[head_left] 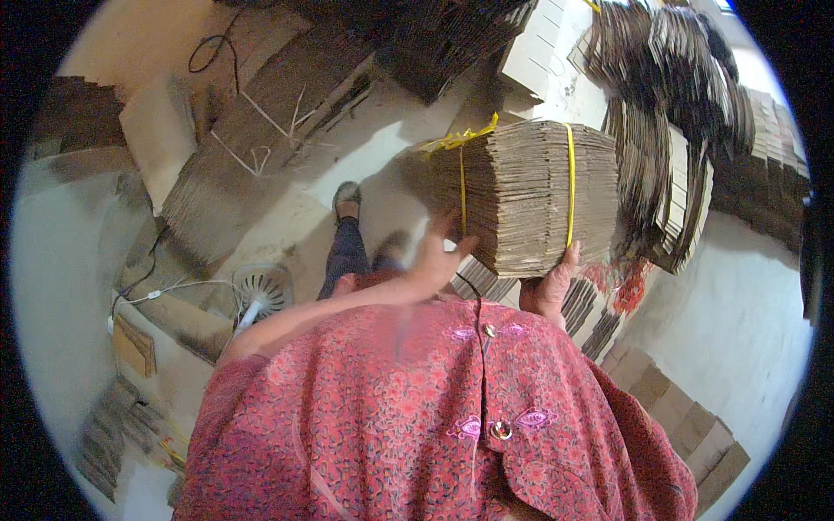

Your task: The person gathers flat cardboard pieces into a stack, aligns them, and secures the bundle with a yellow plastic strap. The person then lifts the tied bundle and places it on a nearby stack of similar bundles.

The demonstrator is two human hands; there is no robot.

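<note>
A thick bundle of folded brown cardboard (526, 200) is in front of me, slightly right of centre. Two yellow straps (571, 178) run round it, and loose yellow ends stick out at its upper left. My right hand (549, 291) grips the near lower edge, thumb up by the right-hand strap and its other fingers hidden underneath. Beside the bundle's lower left side is my left hand (439, 259), somewhat blurred, its fingers spread and holding nothing. Whether its fingertips touch the cardboard I cannot tell.
More cardboard stacks (665, 78) line the far right. A large pile tied with white strap (252, 161) lies at the left. Near my left arm stands a fan (265, 291) with a cable. Red strands (630, 291) hang right of the bundle, and flat cardboard (686, 421) lies lower right.
</note>
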